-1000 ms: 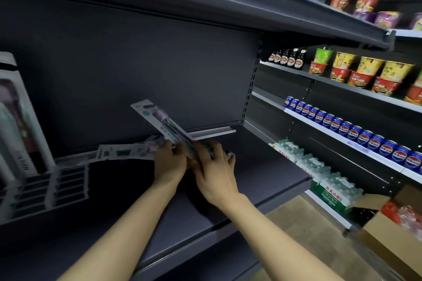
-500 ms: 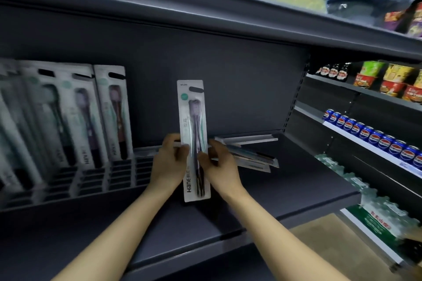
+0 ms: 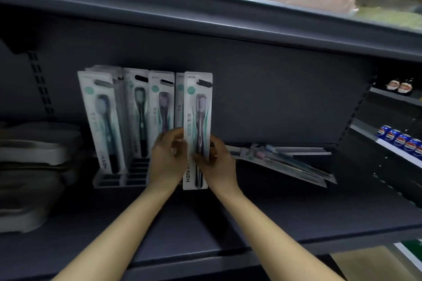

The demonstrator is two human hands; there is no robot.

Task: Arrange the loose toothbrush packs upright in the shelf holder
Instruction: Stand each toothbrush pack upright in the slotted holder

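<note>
Both hands meet at the centre of the view on one toothbrush pack (image 3: pixel 197 125), held upright with its hang-hole end at twelve o'clock and its lower edge just above the dark shelf (image 3: pixel 285 217). The left hand (image 3: pixel 167 162) pinches the pack's left edge with thumb and curled fingers; the right hand (image 3: pixel 217 163) grips the right edge the same way — the card sits between the two. Just beside the pack, toward nine o'clock, the pale slotted holder (image 3: pixel 114 180) carries a row of standing packs (image 3: pixel 137 112), their tops leaning against the back panel; the held pack overlaps the rightmost of them. Toward three o'clock, the loose packs (image 3: pixel 285 162) lie flat in an untidy fan on the shelf, apart from the hands. At the far nine o'clock edge sits a stack of grey trays (image 3: pixel 34 162), blurred. At three o'clock, on a neighbouring shelf, stands a line of blue cans (image 3: pixel 402 141).
</note>
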